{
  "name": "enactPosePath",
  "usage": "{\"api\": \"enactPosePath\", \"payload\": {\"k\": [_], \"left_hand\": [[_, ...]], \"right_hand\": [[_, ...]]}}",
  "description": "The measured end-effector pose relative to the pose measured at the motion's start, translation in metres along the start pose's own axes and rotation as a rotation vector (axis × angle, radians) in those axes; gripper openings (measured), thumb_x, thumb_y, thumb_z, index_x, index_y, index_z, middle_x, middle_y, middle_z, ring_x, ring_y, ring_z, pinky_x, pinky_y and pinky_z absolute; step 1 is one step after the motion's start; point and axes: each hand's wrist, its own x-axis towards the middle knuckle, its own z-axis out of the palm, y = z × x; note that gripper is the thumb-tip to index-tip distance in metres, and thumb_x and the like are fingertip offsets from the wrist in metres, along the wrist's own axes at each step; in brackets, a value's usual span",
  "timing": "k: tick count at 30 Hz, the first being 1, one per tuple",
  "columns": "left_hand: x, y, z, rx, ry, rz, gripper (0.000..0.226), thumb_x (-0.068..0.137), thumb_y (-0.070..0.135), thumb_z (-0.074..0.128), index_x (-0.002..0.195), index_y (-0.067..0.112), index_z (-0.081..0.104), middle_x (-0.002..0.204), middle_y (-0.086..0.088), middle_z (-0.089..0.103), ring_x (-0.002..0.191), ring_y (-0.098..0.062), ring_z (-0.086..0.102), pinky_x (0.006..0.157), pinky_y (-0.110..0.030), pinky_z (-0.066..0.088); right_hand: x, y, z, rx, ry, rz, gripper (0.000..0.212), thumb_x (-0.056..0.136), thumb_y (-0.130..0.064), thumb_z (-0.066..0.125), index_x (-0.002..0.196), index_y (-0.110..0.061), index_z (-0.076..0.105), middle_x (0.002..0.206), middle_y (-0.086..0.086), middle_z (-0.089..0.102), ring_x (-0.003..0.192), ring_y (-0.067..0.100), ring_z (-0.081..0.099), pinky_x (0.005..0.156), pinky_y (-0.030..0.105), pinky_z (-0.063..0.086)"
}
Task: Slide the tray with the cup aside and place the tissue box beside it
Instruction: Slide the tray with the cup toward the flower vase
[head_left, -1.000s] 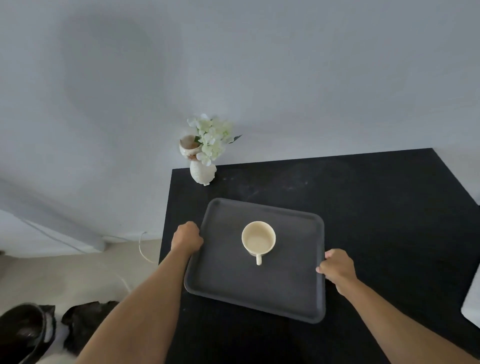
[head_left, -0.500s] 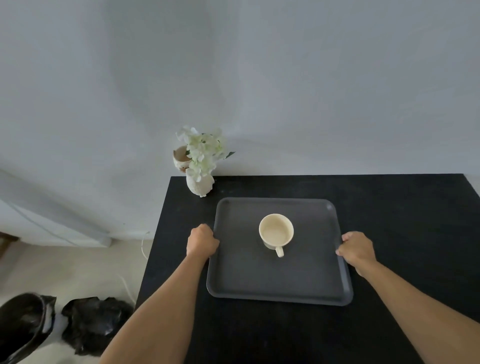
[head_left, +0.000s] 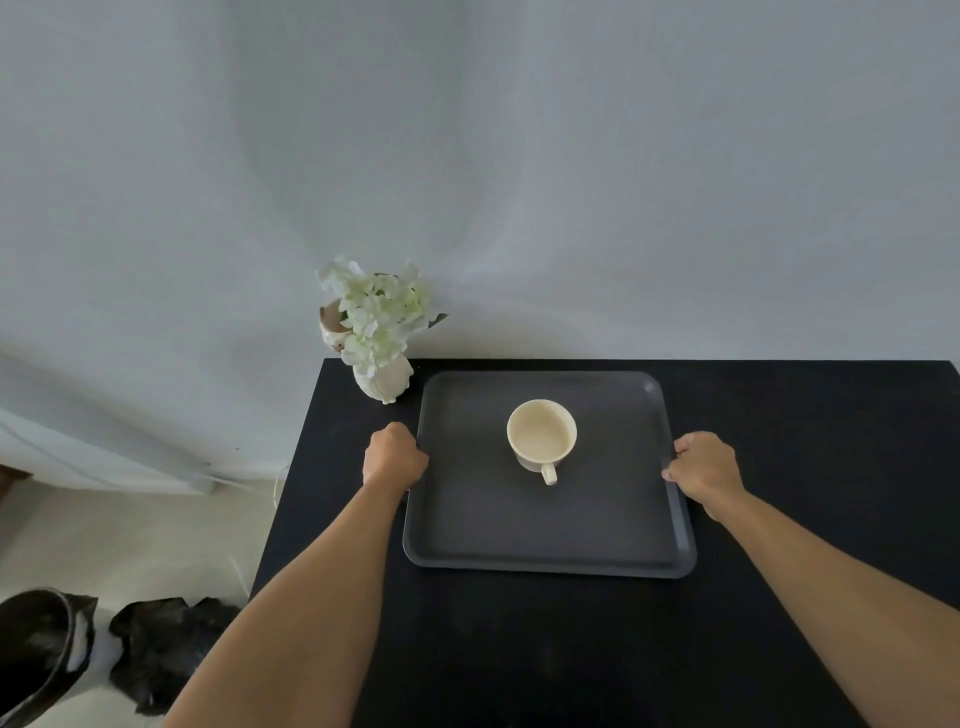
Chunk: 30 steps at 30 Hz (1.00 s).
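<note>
A dark grey rectangular tray (head_left: 467, 525) lies flat on the black table, squared to its back edge. An empty cream cup (head_left: 541, 435) stands upright near the tray's middle, handle pointing toward me. My left hand (head_left: 393, 460) is closed on the tray's left rim. My right hand (head_left: 706, 467) is closed on the right rim. No tissue box is in view.
The black table (head_left: 779, 623) runs from the wall toward me. A white vase with pale flowers (head_left: 382, 338) stands at the table's back left corner, close to the tray's far left corner. Black bags (head_left: 161, 644) and a dark bin (head_left: 36, 649) sit on the floor at left.
The tray with the cup has moved back toward the wall and turned square to the table edge, both hands staying on its rims. The view has shifted, and the white object at far right left the frame.
</note>
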Motion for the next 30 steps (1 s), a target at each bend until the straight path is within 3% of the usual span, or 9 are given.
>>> {"api": "enactPosePath", "payload": {"k": [3, 11, 22, 27, 30], "left_hand": [[0.007, 0.004, 0.000, 0.006, 0.012, 0.004, 0.023, 0.075, 0.004, 0.057, 0.059, 0.011, 0.043, 0.078, -0.014, 0.059, 0.078, -0.040, 0.071, 0.063, -0.040, 0.058], [0.021, 0.011, -0.001, 0.021, 0.031, 0.000, 0.025, 0.074, 0.004, 0.060, 0.059, 0.012, 0.042, 0.079, -0.014, 0.061, 0.076, -0.039, 0.071, 0.065, -0.041, 0.060], [0.030, 0.017, -0.007, 0.055, 0.031, -0.004, 0.009, 0.076, 0.003, 0.060, 0.070, 0.005, 0.054, 0.081, -0.016, 0.064, 0.074, -0.036, 0.068, 0.063, -0.038, 0.059], [0.032, 0.015, -0.006, 0.053, 0.034, -0.011, 0.009, 0.075, 0.002, 0.060, 0.069, 0.004, 0.054, 0.082, -0.019, 0.067, 0.073, -0.037, 0.070, 0.068, -0.043, 0.063], [0.029, 0.017, -0.006, 0.053, 0.043, -0.014, 0.011, 0.076, 0.002, 0.060, 0.069, 0.005, 0.052, 0.081, -0.017, 0.064, 0.071, -0.036, 0.067, 0.062, -0.040, 0.059]], "right_hand": [[0.006, -0.003, 0.000, 0.010, -0.003, -0.006, 0.025, 0.080, 0.011, 0.065, 0.104, 0.012, 0.065, 0.094, 0.023, 0.067, 0.094, 0.039, 0.066, 0.082, 0.046, 0.056], [0.021, -0.009, 0.003, 0.042, 0.018, -0.010, 0.033, 0.075, 0.015, 0.063, 0.108, 0.018, 0.061, 0.105, 0.030, 0.066, 0.100, 0.045, 0.064, 0.087, 0.054, 0.054], [0.031, -0.019, 0.005, 0.035, 0.007, 0.001, 0.036, 0.075, 0.015, 0.065, 0.111, 0.019, 0.060, 0.107, 0.031, 0.066, 0.100, 0.045, 0.064, 0.087, 0.054, 0.055], [0.031, -0.020, 0.005, 0.026, -0.009, 0.006, 0.033, 0.077, 0.014, 0.066, 0.109, 0.016, 0.063, 0.106, 0.028, 0.067, 0.098, 0.042, 0.066, 0.086, 0.050, 0.056], [0.034, -0.019, 0.005, 0.025, -0.023, 0.009, 0.033, 0.076, 0.014, 0.066, 0.108, 0.014, 0.064, 0.105, 0.028, 0.068, 0.095, 0.040, 0.067, 0.086, 0.049, 0.056]]}}
